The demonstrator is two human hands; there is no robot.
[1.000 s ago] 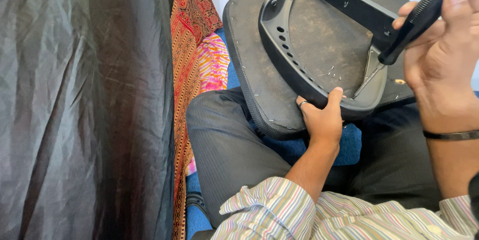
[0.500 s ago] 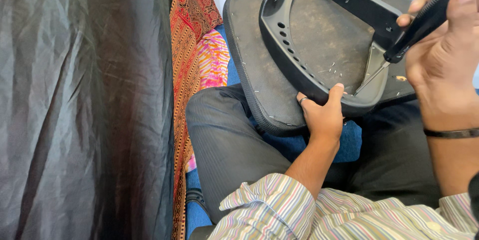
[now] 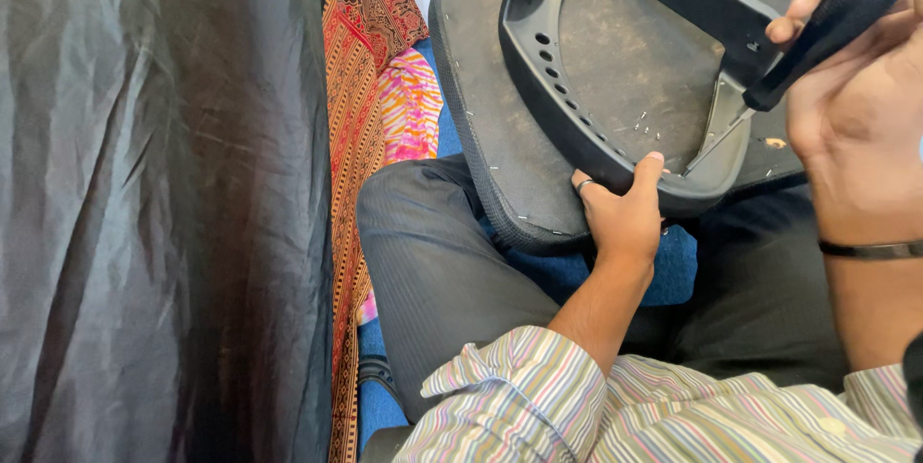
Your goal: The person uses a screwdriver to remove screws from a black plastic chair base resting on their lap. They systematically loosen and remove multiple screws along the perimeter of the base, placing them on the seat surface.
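Big dark sheet (image 3: pixel 154 203) fills the whole 9 o'clock side, with a red patterned cloth (image 3: pixel 361 50) just beside it. The seat pan (image 3: pixel 500 117) sits tilted on the person's lap around 1 o'clock, underside up, staples dotted along its edge. A black plastic frame (image 3: pixel 567 107) lies against it. Left hand (image 3: pixel 625 218) is at centre, fingers curled round the frame's lower rim, thumb up on the edge. Right hand (image 3: pixel 860 98) at 2 o'clock is wrapped tight round a screwdriver (image 3: pixel 832 25), its tip touching the frame's inner corner.
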